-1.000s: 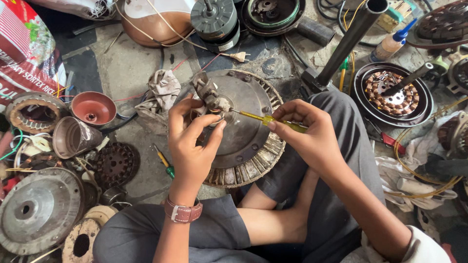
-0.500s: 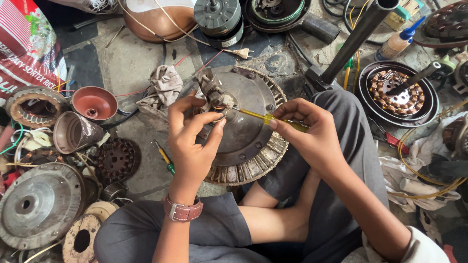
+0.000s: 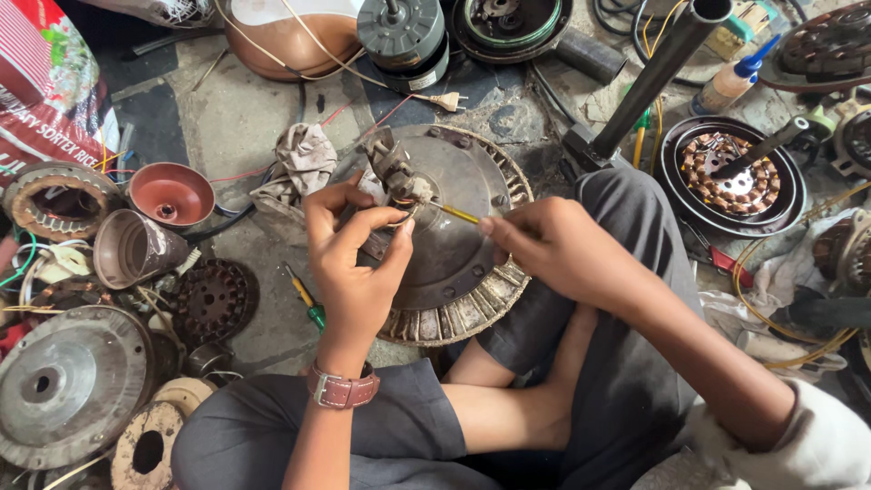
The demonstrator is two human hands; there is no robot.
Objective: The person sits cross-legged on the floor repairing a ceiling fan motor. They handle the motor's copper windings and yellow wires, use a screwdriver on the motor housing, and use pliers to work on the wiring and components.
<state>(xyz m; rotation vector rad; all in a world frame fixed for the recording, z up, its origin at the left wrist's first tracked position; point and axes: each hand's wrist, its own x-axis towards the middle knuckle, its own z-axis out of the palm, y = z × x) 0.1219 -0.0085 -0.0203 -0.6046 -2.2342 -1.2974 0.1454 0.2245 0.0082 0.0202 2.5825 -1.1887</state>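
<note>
The round ceiling-fan motor housing point(image 3: 454, 245) rests against the person's knee on the floor, cover in place, wiring at its hub unfinished. The left hand point(image 3: 354, 245) pinches the wires; the right hand point(image 3: 553, 245) grips a yellow screwdriver point(image 3: 458, 214). Since the earlier frame, the screwdriver tip sits closer to the hub.

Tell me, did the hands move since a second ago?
Barely. The right hand has slid the yellow screwdriver slightly toward the middle of the round motor plate. The left hand keeps its grip on the wire piece there. The parts on the floor stayed put.
</note>
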